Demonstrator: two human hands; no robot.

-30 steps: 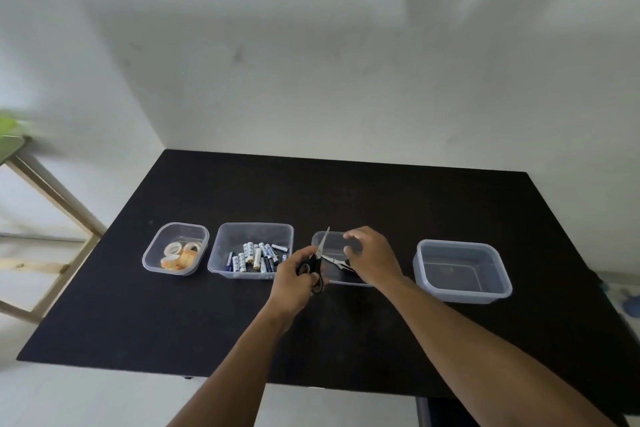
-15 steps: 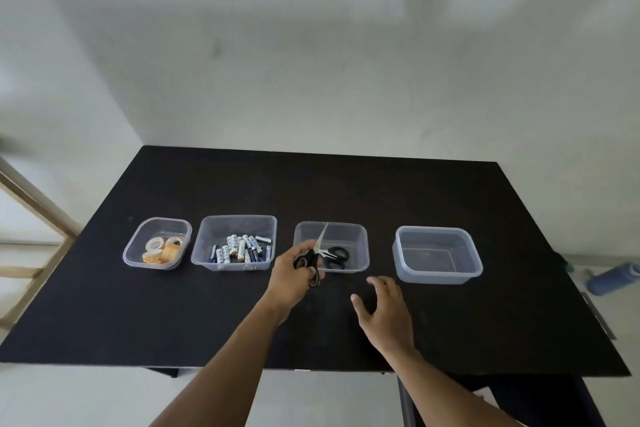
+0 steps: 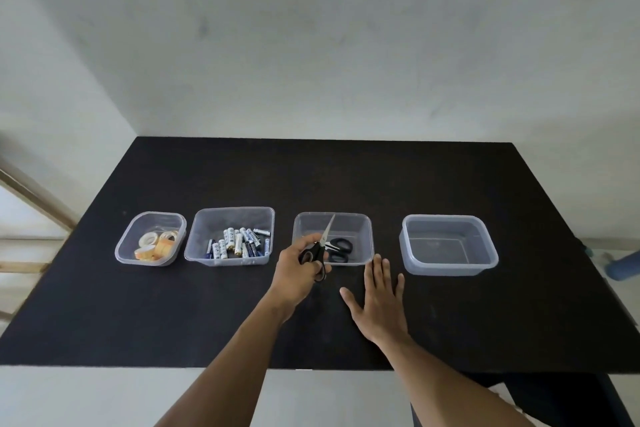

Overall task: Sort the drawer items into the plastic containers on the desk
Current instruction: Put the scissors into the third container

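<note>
Gripping a pair of scissors by its black handles, the left hand hovers at the near left corner of the third container, counting from the left. Its fingers curl round the handles. The bright blades point up and away, over the inside of that container. A second pair of scissors, also black-handled, lies on the floor of the same container. The right hand is open, palm down, with its fingers straight and slightly spread. It lies on or just over the bench, and I cannot tell whether the palm touches. Its fingertips stop just short of the third container's near right corner. Four clear plastic containers stand in a row across the black bench. The leftmost container holds rolls of tape. Beside it, the second container holds a heap of batteries. At the right end, apart from both hands, the fourth container shows only its bare floor.
</note>
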